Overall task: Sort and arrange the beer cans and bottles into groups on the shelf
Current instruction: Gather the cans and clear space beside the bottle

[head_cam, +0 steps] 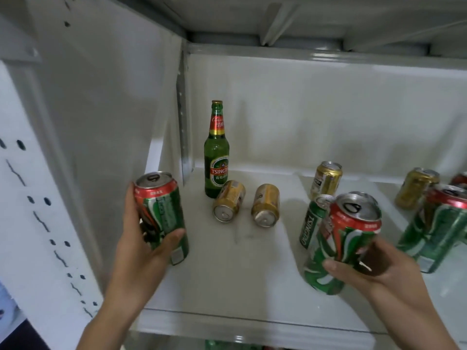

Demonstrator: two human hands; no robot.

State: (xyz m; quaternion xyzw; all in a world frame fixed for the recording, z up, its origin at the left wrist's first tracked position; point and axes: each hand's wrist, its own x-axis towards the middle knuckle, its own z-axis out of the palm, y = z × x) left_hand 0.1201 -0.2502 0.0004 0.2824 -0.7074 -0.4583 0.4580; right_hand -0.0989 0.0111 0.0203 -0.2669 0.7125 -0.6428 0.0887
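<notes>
My left hand [141, 238] grips a green and red beer can [164, 213] at the left end of the white shelf [227, 286]. My right hand [366, 263] grips another green and red can [346, 238], tilted, near the shelf's front. A slim dark green can [312, 223] stands just behind that one. One green glass beer bottle [216, 152] stands upright at the back left. Two gold cans [228, 200] [265, 205] lie on their sides in front of the bottle. A third gold can [327, 179] stands further back.
At the right stand a gold can [414, 188], green and red cans [439, 228] and a red-topped can [460, 178] at the frame's edge. A white side panel [101, 109] closes the shelf's left. Another shelf [303, 21] hangs overhead.
</notes>
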